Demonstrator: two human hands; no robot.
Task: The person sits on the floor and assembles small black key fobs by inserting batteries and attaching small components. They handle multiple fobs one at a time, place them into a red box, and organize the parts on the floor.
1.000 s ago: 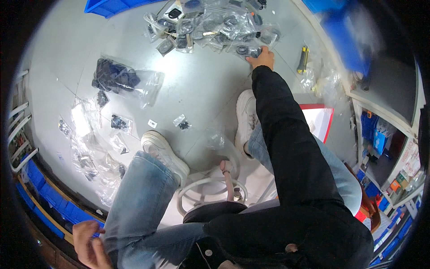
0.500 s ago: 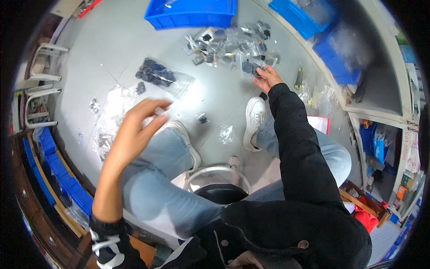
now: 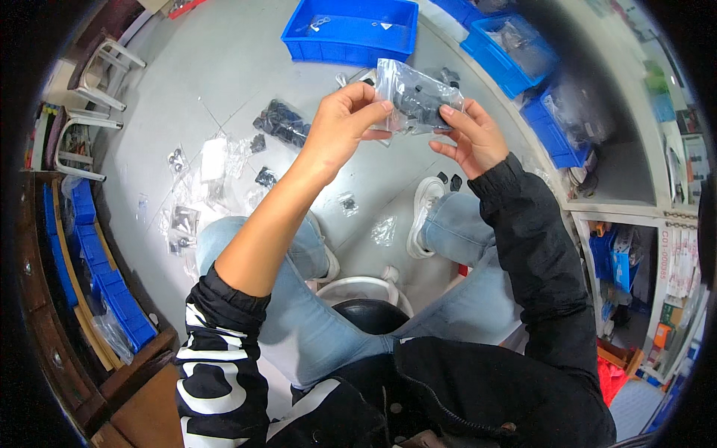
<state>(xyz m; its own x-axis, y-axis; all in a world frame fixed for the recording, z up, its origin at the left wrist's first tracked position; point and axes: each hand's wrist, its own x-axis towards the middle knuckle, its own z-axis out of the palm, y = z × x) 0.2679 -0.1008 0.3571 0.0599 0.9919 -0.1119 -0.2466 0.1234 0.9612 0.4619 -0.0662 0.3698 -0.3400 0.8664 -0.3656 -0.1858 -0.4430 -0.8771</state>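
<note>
A clear zip bag (image 3: 418, 98) with dark parts inside is held up between my two hands, above the floor. My left hand (image 3: 347, 119) pinches its left edge between thumb and fingers. At its right end my right hand (image 3: 472, 133) grips the plastic, thumb on the near face and the lower fingers partly curled. What the dark parts are I cannot make out. Behind the bag, the pile of small bagged parts (image 3: 447, 75) is mostly hidden. Left of it on the floor lies a larger bag of black parts (image 3: 282, 123), partly covered by my left hand.
A blue bin (image 3: 347, 51) with a few small bits stands at the far side. More blue bins (image 3: 509, 56) line the shelf at right. Scattered clear bags (image 3: 216, 168) lie on the left floor. White stools (image 3: 89, 142) and a drawer cabinet (image 3: 56, 313) stand farther left.
My right hand has lifted the bag from beside the pile. My left hand has come up and right from over my knee and taken hold of the bag's left edge.
</note>
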